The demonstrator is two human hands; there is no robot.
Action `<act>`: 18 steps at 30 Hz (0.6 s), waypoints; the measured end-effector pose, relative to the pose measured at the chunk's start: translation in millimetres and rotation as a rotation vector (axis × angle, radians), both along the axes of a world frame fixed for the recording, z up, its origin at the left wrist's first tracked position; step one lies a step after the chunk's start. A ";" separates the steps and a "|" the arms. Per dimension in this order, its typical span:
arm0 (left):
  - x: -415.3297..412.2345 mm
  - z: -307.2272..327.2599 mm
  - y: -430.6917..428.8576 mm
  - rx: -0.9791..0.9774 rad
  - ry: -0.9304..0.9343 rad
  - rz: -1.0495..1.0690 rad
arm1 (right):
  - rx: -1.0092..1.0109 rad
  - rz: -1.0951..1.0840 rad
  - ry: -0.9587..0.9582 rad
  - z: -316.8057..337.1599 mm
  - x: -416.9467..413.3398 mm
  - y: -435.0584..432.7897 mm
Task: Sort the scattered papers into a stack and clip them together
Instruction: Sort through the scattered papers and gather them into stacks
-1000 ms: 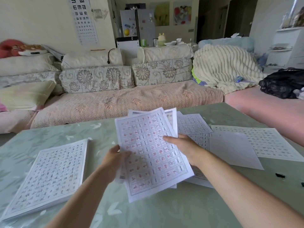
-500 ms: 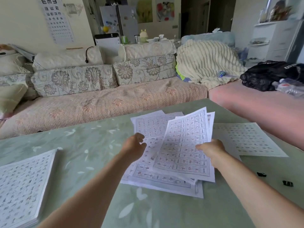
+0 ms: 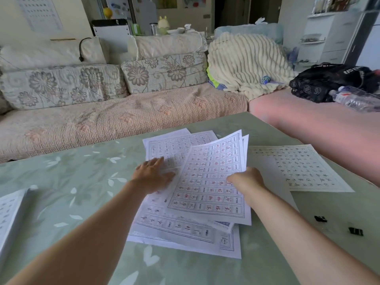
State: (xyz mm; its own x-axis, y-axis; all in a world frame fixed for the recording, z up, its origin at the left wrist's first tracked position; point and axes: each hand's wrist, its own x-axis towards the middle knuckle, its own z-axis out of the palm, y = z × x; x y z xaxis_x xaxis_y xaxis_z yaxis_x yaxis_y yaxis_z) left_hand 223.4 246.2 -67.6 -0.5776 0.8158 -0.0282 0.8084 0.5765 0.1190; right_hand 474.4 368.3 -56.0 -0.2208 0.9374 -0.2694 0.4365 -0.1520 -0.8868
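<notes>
1. head view: left hand (image 3: 153,177), curled beside the loose pile (image 3: 181,229) half a second ago, now presses on it with fingers spread flat.
2. right hand (image 3: 246,182) pinches the raised sheets (image 3: 213,177) by their right edge, tilted above the pile.
3. gathering is likely underway; one sheet (image 3: 298,167) lies right of the pile, binder clips (image 3: 320,219) further right, unused.
4. no container here; papers lie straight on the table (image 3: 72,182).

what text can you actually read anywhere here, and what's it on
Nothing reads for certain.
On the held sheet: gridded Chinese characters, too blurred.
On the right sheet: handwritten columns, too small.
On the wall chart: rows blurred.
On the black bag: white lettering, partly hidden.
</notes>
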 end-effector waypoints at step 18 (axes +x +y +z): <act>11.9 -4.8 -34.2 0.200 0.075 0.130 | -0.032 0.001 0.106 7.3 -9.7 -23.2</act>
State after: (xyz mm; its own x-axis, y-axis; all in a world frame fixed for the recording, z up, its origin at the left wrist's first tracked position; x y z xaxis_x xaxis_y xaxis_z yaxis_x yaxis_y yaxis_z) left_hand 235.3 212.0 -72.4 -0.6727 0.7194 0.1731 0.7397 0.6473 0.1842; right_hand 464.7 345.1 -48.7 -0.2503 0.9285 -0.2744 0.3404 -0.1809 -0.9227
